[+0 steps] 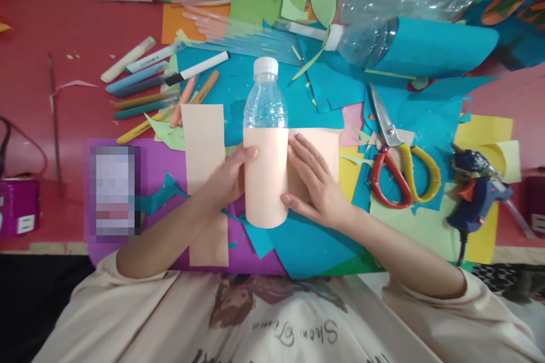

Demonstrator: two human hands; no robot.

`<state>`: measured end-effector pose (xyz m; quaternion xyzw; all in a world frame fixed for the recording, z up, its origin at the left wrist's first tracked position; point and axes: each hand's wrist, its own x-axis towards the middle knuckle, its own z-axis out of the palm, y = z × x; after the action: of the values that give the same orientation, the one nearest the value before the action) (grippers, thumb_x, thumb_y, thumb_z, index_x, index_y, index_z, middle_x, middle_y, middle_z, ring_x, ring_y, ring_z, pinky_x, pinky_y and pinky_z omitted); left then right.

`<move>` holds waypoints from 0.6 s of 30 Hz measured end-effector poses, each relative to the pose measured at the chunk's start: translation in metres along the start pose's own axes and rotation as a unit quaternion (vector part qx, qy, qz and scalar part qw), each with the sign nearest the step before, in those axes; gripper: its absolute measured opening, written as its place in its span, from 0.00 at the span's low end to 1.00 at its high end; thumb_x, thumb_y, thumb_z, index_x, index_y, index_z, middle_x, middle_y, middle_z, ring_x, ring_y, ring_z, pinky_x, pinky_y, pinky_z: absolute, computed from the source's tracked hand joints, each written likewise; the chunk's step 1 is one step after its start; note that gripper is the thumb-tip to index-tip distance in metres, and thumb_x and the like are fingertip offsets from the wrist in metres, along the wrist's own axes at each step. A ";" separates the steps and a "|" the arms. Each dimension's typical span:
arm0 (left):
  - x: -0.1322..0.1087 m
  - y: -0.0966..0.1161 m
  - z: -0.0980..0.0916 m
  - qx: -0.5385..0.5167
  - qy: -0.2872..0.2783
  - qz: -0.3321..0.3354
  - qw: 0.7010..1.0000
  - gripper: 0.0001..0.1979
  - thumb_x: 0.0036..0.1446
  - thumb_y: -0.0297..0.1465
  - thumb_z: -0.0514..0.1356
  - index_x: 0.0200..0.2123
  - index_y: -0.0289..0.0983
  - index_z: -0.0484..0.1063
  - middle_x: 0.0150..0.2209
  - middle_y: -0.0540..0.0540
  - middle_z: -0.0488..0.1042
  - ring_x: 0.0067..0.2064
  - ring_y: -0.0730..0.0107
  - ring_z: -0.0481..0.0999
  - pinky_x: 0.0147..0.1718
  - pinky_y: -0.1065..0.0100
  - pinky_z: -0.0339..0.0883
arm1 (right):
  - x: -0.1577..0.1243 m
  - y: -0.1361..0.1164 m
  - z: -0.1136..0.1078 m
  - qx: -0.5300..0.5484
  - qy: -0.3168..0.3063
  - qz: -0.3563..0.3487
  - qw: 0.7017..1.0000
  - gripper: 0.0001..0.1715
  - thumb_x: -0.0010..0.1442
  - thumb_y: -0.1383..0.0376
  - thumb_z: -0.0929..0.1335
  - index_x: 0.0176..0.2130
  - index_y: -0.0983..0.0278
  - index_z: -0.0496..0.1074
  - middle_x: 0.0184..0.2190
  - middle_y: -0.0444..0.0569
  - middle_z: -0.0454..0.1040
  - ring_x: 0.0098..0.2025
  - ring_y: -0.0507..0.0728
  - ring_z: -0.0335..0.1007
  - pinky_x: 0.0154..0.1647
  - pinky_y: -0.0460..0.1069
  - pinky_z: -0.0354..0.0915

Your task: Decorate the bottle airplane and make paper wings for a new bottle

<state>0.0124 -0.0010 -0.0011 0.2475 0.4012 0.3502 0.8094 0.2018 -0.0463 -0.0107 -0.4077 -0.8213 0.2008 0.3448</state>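
A clear plastic bottle [264, 103] with a white cap lies on the paper-strewn table, its lower body wrapped in peach paper [265, 176]. My left hand [227, 178] grips the wrapped bottle from its left side, thumb on the paper. Fingers stretched out, my right hand [317, 181] lies flat on the loose end of the peach paper to the right of the bottle. A separate peach paper strip [203, 144] lies left of the bottle, partly under my left forearm.
Scissors [394, 150] with red and yellow handles and a blue glue gun [477, 190] lie to the right. Markers and crayons [170, 88] lie at the back left. A large clear bottle [383, 5] in teal paper lies behind. Purple card [157, 159] is at left.
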 end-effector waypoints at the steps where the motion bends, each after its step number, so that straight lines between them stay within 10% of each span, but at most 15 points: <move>1: 0.000 0.000 0.000 0.000 0.000 -0.002 1.000 0.29 0.42 0.47 0.68 0.47 0.40 0.74 0.46 0.44 0.81 0.53 0.45 0.77 0.46 0.56 0.73 | 0.000 0.000 0.000 0.004 -0.006 0.007 1.000 0.42 0.66 0.50 0.61 0.71 0.62 0.44 0.67 0.61 0.59 0.72 0.68 0.48 0.67 0.70 0.57; 18: 0.000 0.004 0.001 0.027 -0.020 0.000 0.999 0.26 0.42 0.49 0.67 0.43 0.40 0.75 0.43 0.44 0.82 0.54 0.45 0.76 0.47 0.55 0.72 | 0.002 -0.001 -0.005 -0.002 -0.013 0.008 1.000 0.40 0.65 0.50 0.62 0.68 0.63 0.49 0.64 0.61 0.63 0.71 0.68 0.51 0.66 0.70 0.58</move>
<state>0.0120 0.0013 0.0024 0.2766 0.3946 0.3344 0.8099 0.2041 -0.0450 -0.0065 -0.4118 -0.8232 0.2072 0.3313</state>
